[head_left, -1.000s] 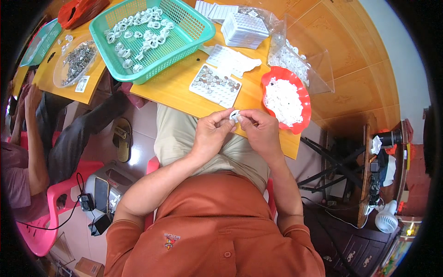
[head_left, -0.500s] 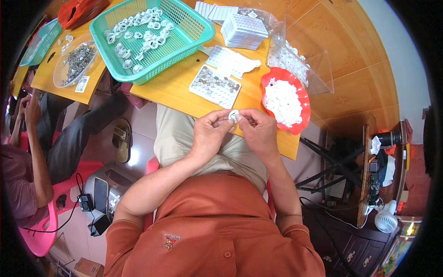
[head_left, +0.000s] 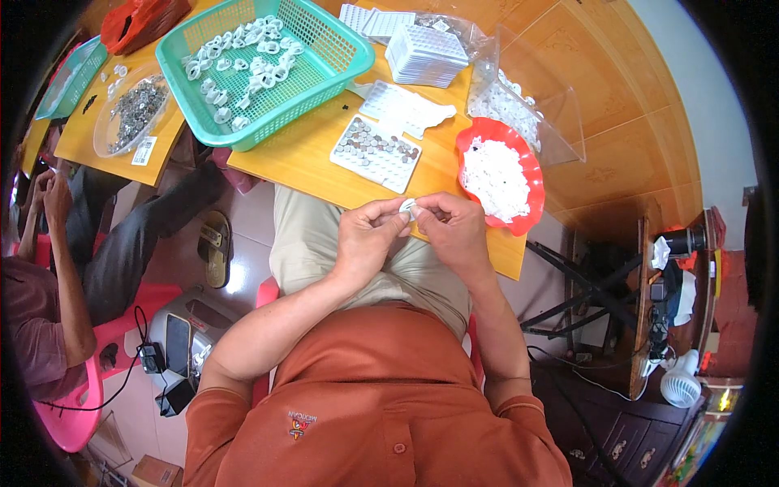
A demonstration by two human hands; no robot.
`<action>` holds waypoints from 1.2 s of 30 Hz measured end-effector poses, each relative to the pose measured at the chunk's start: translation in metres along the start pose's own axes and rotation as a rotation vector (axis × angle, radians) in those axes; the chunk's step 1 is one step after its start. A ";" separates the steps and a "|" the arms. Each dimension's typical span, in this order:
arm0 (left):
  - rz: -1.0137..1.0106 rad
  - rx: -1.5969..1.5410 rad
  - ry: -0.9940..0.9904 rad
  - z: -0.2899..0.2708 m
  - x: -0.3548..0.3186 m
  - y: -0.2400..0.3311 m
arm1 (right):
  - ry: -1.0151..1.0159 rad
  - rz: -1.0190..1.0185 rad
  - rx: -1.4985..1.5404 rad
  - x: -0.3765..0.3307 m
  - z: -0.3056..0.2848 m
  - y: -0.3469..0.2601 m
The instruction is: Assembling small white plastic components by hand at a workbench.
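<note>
Both my hands meet at the table's near edge, pinching one small white plastic ring-shaped part [head_left: 407, 204] between thumbs and fingertips. My left hand [head_left: 367, 234] grips its left side and my right hand [head_left: 451, 226] its right side; the fingers cover much of it. Just beyond lies a white tray [head_left: 395, 175] with small round metal pieces [head_left: 369, 148] scattered on it. To the right, a red scalloped bowl [head_left: 531, 174] holds a heap of small white bits [head_left: 497, 180]. At the back left, a green plastic basket [head_left: 280, 122] contains many white ring-shaped parts [head_left: 266, 75].
Stacked white trays [head_left: 426, 57] stand behind, beside a clear bin [head_left: 560, 130] of white parts. Left of the basket, a clear tub [head_left: 105, 130] holds metal pieces. A co-worker's hands [head_left: 55, 195] show at far left. A small white fan [head_left: 680, 383] is at lower right.
The white part has been turned between my fingertips and now shows less of its ring face. My hands stay in nearly the same place; the view has shifted slightly.
</note>
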State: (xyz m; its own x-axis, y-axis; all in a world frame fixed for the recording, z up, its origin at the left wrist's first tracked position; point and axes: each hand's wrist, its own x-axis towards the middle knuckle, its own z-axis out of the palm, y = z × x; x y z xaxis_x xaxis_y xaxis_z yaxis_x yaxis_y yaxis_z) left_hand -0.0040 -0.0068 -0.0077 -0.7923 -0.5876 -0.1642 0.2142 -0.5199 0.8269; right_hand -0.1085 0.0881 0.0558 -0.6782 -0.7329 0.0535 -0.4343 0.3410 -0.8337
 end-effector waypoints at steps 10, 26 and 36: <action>0.028 0.052 -0.002 0.004 -0.004 0.002 | -0.041 0.061 0.174 0.005 -0.002 0.017; 0.106 0.128 0.050 0.006 -0.010 0.005 | 0.103 -0.190 -0.096 -0.009 0.008 0.007; 0.116 0.163 -0.015 0.004 -0.009 0.005 | -0.106 0.177 0.569 0.002 -0.004 0.022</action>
State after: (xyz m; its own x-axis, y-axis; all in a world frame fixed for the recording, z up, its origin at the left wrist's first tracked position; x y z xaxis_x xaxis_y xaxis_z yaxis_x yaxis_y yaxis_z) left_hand 0.0019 -0.0020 0.0004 -0.7765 -0.6276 -0.0553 0.2106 -0.3413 0.9160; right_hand -0.1215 0.0966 0.0398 -0.6354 -0.7587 -0.1435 0.0851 0.1159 -0.9896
